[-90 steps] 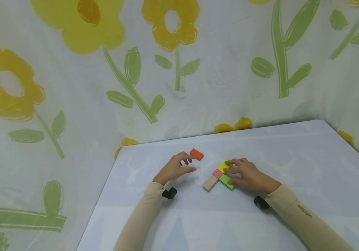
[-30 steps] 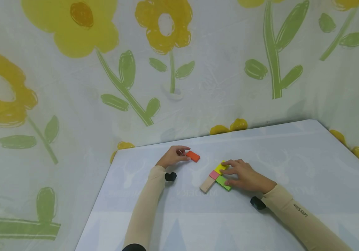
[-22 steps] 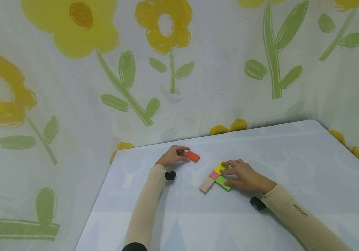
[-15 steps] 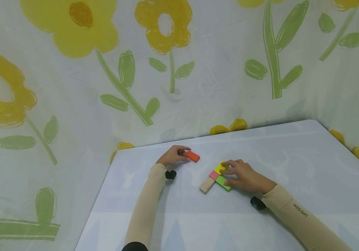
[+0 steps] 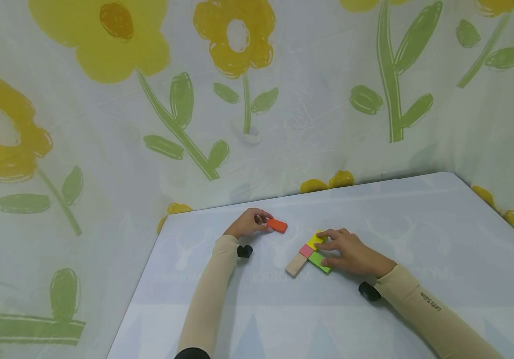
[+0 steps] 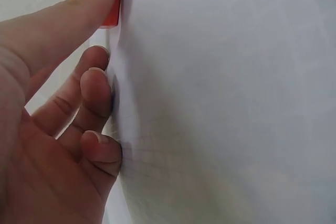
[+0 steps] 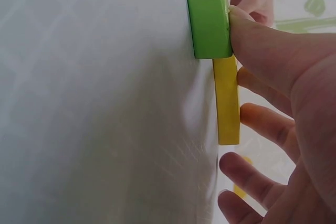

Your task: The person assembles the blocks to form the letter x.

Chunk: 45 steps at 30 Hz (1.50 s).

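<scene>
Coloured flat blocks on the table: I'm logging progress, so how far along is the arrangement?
Done: the yellow block, pink block, green block and plain wooden block lie joined flat on the white table, the right hand resting on the yellow and green ones. In hand: the left hand pinches the orange block. Left: that orange piece lies apart from the cluster.

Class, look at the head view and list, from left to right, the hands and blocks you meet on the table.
left hand → orange block → wooden block → pink block → right hand. The yellow and green blocks overlap the pink block and the right hand, so they are left out.
</scene>
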Available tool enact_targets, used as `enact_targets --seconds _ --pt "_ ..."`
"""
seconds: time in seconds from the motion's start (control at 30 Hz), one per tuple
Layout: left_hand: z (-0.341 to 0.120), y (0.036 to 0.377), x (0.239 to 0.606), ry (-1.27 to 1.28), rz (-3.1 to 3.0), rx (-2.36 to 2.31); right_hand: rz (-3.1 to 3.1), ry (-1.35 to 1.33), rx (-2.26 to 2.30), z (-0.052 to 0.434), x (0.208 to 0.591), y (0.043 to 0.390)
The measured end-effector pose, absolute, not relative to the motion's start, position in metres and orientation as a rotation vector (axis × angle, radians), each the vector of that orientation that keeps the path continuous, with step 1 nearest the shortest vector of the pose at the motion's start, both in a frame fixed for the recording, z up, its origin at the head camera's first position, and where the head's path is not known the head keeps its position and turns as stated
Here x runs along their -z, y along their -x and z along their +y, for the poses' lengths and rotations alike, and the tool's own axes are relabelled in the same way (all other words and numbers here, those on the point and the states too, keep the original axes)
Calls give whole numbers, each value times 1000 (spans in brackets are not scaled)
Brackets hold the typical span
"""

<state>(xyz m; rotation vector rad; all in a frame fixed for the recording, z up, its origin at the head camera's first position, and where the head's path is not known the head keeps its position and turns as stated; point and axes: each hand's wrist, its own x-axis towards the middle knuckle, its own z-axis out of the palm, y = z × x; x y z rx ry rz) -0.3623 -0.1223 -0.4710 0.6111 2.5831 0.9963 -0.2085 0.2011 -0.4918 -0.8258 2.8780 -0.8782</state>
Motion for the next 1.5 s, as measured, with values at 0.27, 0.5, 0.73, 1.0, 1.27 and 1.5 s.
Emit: enact_targets --seconds 0.27,0.5,0.73,1.0,1.27,1.5 --pt "-127 363 474 -613 2582 -1043 2873 824 879 201 491 208" --pt "-131 363 475 -633 2583 -1046 2870 832 890 201 491 209" --pt "-133 363 477 -643 2582 -1069 2867 829 884 200 489 208" --pt "-135 361 475 -619 2558 -1086 2873 830 879 201 489 208" --pt "-135 360 474 -622 2540 -1090 2873 817 871 200 487 208" --pt "-135 357 473 -607 2562 -1072 2872 814 868 200 486 207"
